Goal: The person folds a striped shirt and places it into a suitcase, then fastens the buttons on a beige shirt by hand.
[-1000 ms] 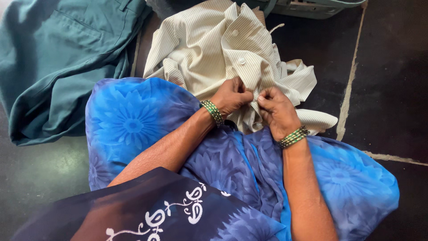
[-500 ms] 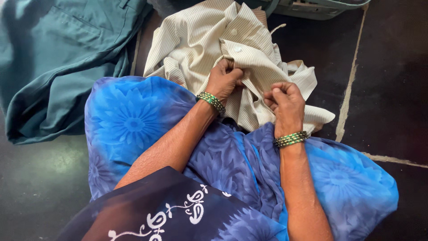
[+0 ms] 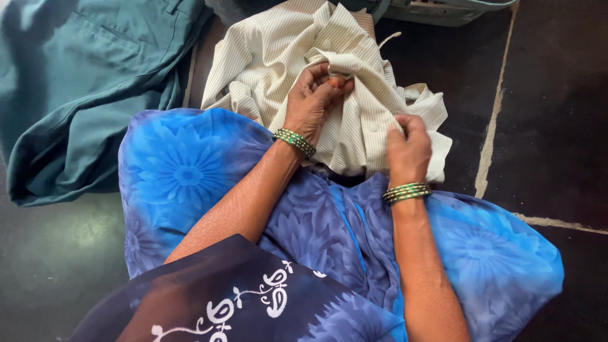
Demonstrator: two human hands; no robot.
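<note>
Lap: blue flowered cloth draped over the knees, a working surface.
Right hand: closed, pinching the striped shirt by its front edge.
Left hand: fingers clamped on the placket higher up, keeping it taut.
Floor beyond: green trousers lying loose.
Far edge: a grey-green container; contents out of view.

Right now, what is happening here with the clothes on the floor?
A person sits on a dark floor and handles a cream striped shirt that lies crumpled in front of the blue flowered cloth over their lap. The left hand grips a fold near the shirt's button strip, and the right hand pinches the fabric lower down. A teal garment lies spread to the left, untouched.
</note>
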